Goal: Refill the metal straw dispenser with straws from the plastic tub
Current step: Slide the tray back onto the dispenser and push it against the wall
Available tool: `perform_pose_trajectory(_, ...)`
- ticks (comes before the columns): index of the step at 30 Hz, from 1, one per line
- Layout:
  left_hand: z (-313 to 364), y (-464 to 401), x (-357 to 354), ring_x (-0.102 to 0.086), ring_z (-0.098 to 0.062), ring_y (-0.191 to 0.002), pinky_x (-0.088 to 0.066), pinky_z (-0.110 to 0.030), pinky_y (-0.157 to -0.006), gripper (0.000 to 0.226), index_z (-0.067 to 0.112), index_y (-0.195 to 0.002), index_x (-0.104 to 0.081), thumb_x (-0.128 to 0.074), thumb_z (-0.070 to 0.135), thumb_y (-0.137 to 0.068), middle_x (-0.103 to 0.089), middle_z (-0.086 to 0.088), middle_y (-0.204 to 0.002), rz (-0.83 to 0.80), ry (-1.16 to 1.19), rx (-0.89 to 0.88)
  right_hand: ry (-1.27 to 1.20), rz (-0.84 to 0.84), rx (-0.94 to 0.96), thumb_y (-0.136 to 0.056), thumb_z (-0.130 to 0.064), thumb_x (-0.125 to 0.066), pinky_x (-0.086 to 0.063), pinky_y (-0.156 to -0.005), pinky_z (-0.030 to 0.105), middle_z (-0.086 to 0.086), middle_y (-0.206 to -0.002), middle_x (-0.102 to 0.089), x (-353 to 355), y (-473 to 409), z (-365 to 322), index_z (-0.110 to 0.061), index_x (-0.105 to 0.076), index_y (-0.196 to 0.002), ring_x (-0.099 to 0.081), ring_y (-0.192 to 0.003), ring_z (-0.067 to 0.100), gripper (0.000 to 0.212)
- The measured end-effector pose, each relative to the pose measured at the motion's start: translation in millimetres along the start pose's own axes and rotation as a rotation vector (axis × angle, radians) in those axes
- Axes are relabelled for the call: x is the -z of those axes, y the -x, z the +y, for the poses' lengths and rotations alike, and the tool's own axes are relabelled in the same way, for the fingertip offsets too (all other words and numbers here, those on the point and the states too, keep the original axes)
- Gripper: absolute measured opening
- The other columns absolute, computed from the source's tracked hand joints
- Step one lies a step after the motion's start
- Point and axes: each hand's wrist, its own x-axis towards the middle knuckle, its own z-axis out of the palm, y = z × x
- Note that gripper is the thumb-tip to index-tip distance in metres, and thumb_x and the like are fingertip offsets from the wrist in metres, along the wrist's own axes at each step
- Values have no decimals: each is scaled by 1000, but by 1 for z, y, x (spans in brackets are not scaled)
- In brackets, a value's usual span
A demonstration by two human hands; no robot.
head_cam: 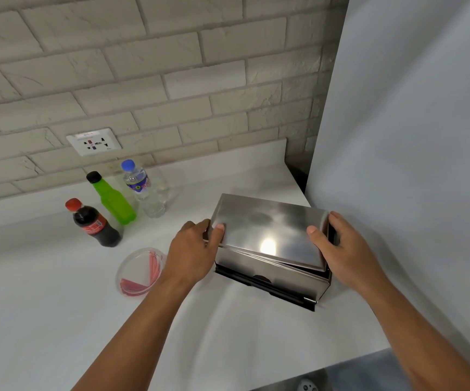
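Metal lid [270,230] between both hands' fingers [219,231]

On the white countertop [45,306], a dark cola bottle with a red cap [94,223] stands at nine o'clock, a green bottle with a black cap [112,199] and a clear blue-capped water bottle [142,189] at ten, below a white wall socket [94,141] in the pale brick wall [143,66].

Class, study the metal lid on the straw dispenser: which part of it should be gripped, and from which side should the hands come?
Grip the lid by its two short ends, one hand from each side, as the left hand and right hand do here. It is wide, flat and smooth on top, so only the turned-down end edges give the fingers purchase, probably for a level lift off the dispenser.
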Motion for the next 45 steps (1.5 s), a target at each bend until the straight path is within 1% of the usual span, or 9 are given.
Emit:
perform_pose_trajectory(6,0,7,-4,-67,0,-96,-46,-8,-76,21,34,-121,-61,-53,44,-106,-72,16,-107,-132,358,-65,-21,11,13,-100,-42,-63,-45,-65,27,-14,-74,-52,-1,2,5,-25,-48,-82,-54,-69,6,29)
perform_pose_trajectory(9,-3,10,-6,-66,7,-115,-45,-1,-87,48,45,-141,-50,-67,52,-97,-69,26,-128,-206,488,-125,-43,-12,8,-98,-48,-62,-47,-72,21,-11,-91,-62,-1,5,4,-23,-56,-99,-60,-83,11,26)
perform_pose_trajectory(17,-10,-10,-4,-70,-5,-117,-51,-12,-94,63,40,-139,-55,-86,44,-84,-73,17,-128,-261,551,-147,-27,-106,-19,-93,-61,-59,-41,-104,34,-19,-117,-49,10,3,9,-27,-51,-123,-52,-114,14,46)
perform_pose_trajectory(21,-13,-12,-6,-71,-7,-115,-52,-15,-94,70,36,-143,-54,-86,44,-81,-74,16,-126,-277,538,-146,25,-124,-42,-94,-58,-60,-39,-118,44,-4,-133,-55,12,5,14,-7,-48,-144,-53,-130,21,73)
perform_pose_trajectory(27,-12,-2,-8,-70,-2,-114,-51,-9,-89,58,48,-136,-54,-83,37,-87,-72,21,-127,-228,539,-137,9,-68,-26,-95,-52,-63,-39,-103,23,-21,-136,-50,12,13,14,-23,-49,-143,-49,-128,2,57)
perform_pose_trajectory(31,-13,2,-8,-69,0,-116,-52,-10,-92,60,51,-137,-52,-82,35,-88,-70,24,-129,-225,558,-114,-43,-97,-45,-95,-54,-63,-34,-124,45,-12,-165,-40,10,16,20,-28,-35,-160,-37,-152,9,75)
perform_pose_trajectory(36,-5,3,-13,-67,5,-116,-48,-5,-90,64,44,-142,-51,-81,43,-85,-69,30,-126,-245,505,-108,-72,-93,-27,-85,-67,-60,-36,-123,47,-10,-163,-44,17,21,29,-29,-33,-161,-39,-151,10,89)
perform_pose_trajectory(41,0,8,-5,-61,16,-115,-43,3,-86,56,76,-125,-43,-75,53,-86,-63,44,-124,-220,454,-100,-67,-128,4,-79,-75,-58,-33,-125,45,-12,-166,-39,19,20,28,-30,-30,-162,-35,-153,8,99)
perform_pose_trajectory(45,4,14,-7,-27,27,-139,-24,0,-110,73,54,-153,-30,-66,63,-90,-29,49,-153,-165,272,-180,31,-120,77,-78,-80,-52,-22,-122,29,-23,-169,-21,21,21,30,-35,-29,-162,-19,-154,-3,98)
